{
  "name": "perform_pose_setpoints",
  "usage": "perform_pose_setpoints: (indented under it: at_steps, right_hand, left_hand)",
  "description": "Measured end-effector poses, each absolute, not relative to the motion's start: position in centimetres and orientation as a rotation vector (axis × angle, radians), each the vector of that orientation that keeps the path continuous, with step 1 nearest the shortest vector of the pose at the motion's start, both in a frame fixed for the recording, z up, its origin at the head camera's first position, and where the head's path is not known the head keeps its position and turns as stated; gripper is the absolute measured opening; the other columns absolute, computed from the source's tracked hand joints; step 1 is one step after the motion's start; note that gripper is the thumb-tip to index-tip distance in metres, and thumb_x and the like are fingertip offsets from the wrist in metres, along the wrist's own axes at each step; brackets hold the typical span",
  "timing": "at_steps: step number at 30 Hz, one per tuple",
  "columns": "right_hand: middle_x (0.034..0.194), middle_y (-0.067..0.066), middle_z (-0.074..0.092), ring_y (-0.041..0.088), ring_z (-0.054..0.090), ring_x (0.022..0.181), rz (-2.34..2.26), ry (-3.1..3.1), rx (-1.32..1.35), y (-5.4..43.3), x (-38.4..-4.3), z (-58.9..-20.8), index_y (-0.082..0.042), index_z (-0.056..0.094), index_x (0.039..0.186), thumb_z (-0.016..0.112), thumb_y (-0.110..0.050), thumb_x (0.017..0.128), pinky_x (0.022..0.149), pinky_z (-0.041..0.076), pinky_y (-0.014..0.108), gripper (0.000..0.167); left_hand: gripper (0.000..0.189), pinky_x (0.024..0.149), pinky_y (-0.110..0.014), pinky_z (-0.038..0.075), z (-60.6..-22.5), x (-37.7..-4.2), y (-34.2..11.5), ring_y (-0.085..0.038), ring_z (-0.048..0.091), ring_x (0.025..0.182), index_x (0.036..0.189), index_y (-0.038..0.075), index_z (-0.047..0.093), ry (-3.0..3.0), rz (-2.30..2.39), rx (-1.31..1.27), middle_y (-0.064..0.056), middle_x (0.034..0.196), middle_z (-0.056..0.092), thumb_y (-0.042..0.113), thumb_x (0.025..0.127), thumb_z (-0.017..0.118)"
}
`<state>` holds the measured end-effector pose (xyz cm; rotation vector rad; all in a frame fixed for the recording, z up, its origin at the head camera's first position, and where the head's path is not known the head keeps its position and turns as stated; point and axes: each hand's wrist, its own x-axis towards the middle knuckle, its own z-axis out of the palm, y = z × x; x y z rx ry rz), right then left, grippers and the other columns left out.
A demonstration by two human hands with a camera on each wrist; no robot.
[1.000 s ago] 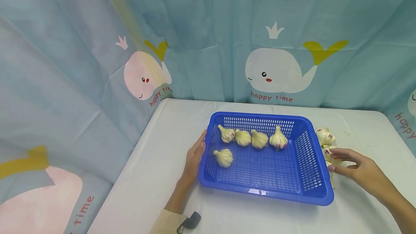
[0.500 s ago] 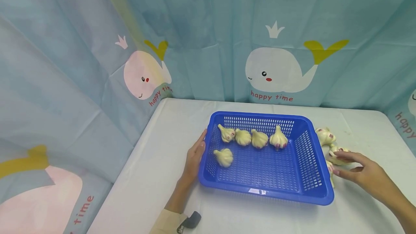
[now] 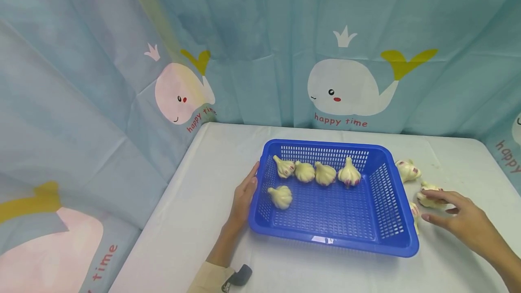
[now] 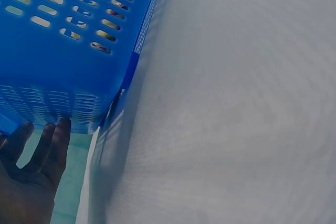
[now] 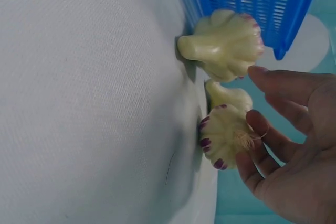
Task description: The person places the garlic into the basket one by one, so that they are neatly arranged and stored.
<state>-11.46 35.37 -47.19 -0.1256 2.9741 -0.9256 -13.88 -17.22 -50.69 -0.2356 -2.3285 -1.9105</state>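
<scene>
A blue perforated plastic basket [image 3: 325, 216] holds several garlic bulbs, with four-sided walls and a row of bulbs [image 3: 325, 174] along its back. One more bulb [image 3: 281, 197] lies near its left wall. My left hand [image 3: 241, 200] rests against the basket's outer left side, fingers extended along the wall in the left wrist view. Right of the basket, my right hand [image 3: 464, 216] touches a garlic bulb [image 3: 426, 189] with its loosely bent fingertips [image 5: 257, 121]. The thumb stays apart from that bulb, close to another garlic bulb [image 5: 223, 45] beside the basket.
A third loose garlic bulb [image 3: 408, 170] lies by the basket's back right corner. White cloth covers the table [image 3: 195, 184]. Blue curtains [image 3: 252, 85] with whale prints hang behind and at the sides.
My right hand has moved right, and the garlic bulb at its fingertips has shifted right, away from the basket wall. My left hand and the basket have stayed in place.
</scene>
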Motion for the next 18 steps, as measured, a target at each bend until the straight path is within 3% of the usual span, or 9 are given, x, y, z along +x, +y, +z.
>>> perform_pose_setpoints:
  at_steps: [5,11,15,18]
  right_hand:
    - [0.141,0.033,0.057,0.049,0.046,0.123,-0.971,3.051,-0.048,35.55,-11.40,-47.45,0.003,0.064,0.138,0.086,-0.027,0.091,0.066,0.036,0.015,0.059]
    - [0.138,0.037,0.052,0.054,0.047,0.121,-0.969,3.123,0.075,35.57,-11.60,-47.31,0.007,0.063,0.137,0.084,-0.019,0.092,0.064,0.035,0.015,0.056]
    - [0.139,0.041,0.046,0.057,0.044,0.122,-0.937,3.131,0.148,35.80,-11.88,-47.05,0.008,0.060,0.139,0.082,-0.024,0.095,0.072,0.046,0.031,0.058]
    - [0.140,0.044,0.043,0.060,0.041,0.123,-0.940,3.140,0.180,36.11,-12.01,-47.05,0.009,0.059,0.140,0.081,-0.027,0.096,0.073,0.048,0.045,0.061]
  left_hand:
    - [0.051,0.131,-0.033,0.026,-50.62,-13.83,-17.16,-0.015,0.032,0.159,0.165,0.023,0.040,-2.321,-1.911,-0.233,0.007,0.170,0.038,0.037,0.116,0.035]
    - [0.053,0.131,-0.036,0.026,-50.43,-13.84,-17.09,-0.018,0.031,0.160,0.166,0.019,0.038,-2.329,-1.908,-0.235,0.004,0.171,0.037,0.037,0.116,0.034]
    - [0.052,0.131,-0.033,0.026,-50.42,-13.81,-17.09,-0.015,0.032,0.159,0.166,0.021,0.039,-2.332,-1.903,-0.223,0.006,0.170,0.039,0.037,0.116,0.035]
    - [0.052,0.131,-0.032,0.027,-50.50,-13.81,-17.14,-0.014,0.032,0.159,0.165,0.022,0.039,-2.335,-1.896,-0.220,0.007,0.169,0.039,0.037,0.116,0.036]
